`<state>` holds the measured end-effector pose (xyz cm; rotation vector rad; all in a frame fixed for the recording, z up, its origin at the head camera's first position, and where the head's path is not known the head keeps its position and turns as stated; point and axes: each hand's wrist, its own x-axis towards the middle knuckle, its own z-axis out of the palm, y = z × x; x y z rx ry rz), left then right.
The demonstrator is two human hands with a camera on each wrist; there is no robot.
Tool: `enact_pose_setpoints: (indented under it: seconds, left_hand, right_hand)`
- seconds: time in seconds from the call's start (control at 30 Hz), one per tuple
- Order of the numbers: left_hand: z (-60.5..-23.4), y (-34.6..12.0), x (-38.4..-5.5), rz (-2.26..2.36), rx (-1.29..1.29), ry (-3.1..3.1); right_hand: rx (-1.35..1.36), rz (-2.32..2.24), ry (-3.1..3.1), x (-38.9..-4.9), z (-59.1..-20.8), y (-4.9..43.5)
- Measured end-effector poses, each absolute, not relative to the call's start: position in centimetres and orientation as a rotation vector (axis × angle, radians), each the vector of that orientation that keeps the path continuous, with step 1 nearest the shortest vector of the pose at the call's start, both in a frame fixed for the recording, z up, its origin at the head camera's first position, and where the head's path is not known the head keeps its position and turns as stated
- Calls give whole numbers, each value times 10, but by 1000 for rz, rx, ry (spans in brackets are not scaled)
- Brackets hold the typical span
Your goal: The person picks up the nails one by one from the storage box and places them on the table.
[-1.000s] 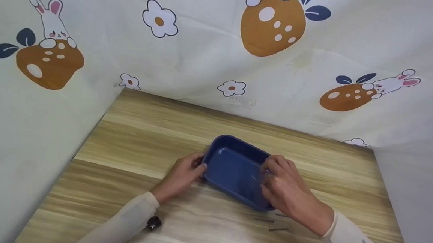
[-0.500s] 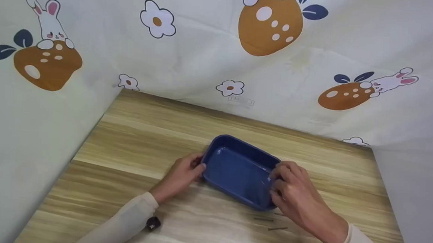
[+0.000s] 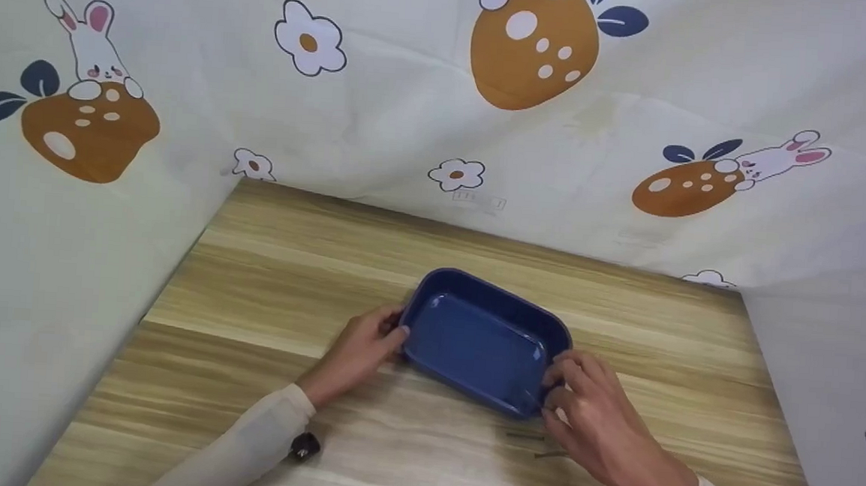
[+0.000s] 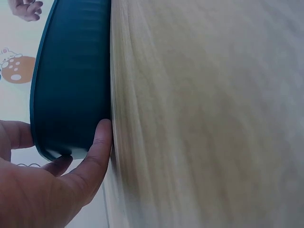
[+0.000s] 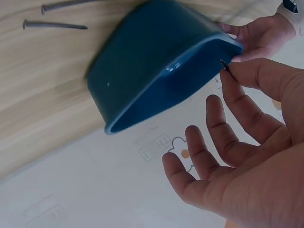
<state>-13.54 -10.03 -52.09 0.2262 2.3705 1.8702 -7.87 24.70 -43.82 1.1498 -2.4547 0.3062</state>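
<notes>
A deep blue rectangular tray (image 3: 472, 343) sits on the wood-grain table. My left hand (image 3: 355, 355) holds its left end; in the left wrist view the thumb and fingers (image 4: 97, 152) lie at the rim and outer wall. My right hand (image 3: 595, 414) is at the tray's right end. In the right wrist view its thumb and index finger pinch a nail, whose dark pointed tip (image 5: 224, 64) shows, the rest being hidden. The other fingers are spread and loosely bent. Loose nails (image 5: 55, 24) lie beside the tray, partly hidden by my right hand in the head view.
The wooden tabletop (image 3: 266, 263) has pale walls around it, printed with rabbits and flowers (image 3: 456, 175). A small black object (image 3: 305, 447) shows beside my left sleeve (image 3: 263, 432).
My right hand has drawn back from over the tray's inside toward its right end and nearer to me, uncovering the right corner. The left hand keeps its hold and the tray barely shifts.
</notes>
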Motion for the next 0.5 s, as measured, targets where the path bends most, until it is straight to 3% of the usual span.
enact_pose_setpoints:
  seconds: [0.5]
  left_hand:
    - [-520, -101, -135, 1849, 220, 2372]
  right_hand:
    - [1120, 368, -2505, -54, -463, 259]
